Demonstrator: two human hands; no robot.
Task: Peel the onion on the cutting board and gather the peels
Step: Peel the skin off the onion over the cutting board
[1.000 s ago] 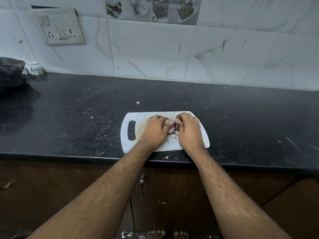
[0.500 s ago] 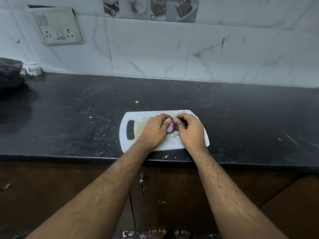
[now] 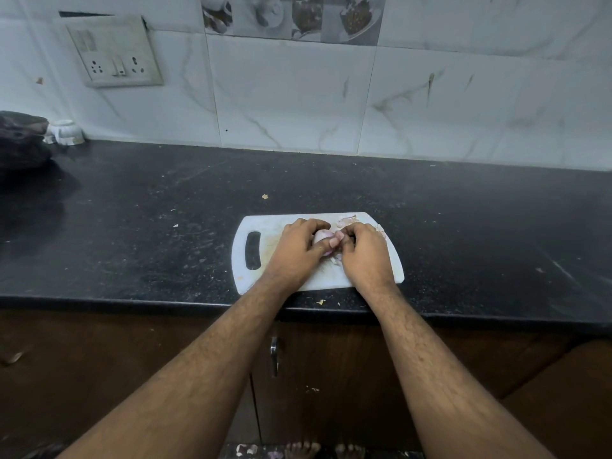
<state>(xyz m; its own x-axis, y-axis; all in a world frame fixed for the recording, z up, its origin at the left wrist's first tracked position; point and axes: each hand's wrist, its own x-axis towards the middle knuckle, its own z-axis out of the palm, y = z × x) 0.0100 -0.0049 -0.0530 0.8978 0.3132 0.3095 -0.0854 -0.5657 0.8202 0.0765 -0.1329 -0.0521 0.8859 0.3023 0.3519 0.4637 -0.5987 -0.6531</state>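
Left hand (image 3: pixel 299 248) gripped the onion (image 3: pixel 322 237) over the cutting board (image 3: pixel 245 233); right hand (image 3: pixel 364 251) pinched at it. Peels (image 3: pixel 347 220) lay at the board's far edge.

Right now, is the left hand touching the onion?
Touching. The head view shows the left hand with its fingers curled round the pale onion over the white cutting board; no gap shows between them.

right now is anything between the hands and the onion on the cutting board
Nothing visible. The left hand already grips the onion over the cutting board, and the right hand pinches at its side. Loose peels lie at the board's far edge, off to the side of the hands.
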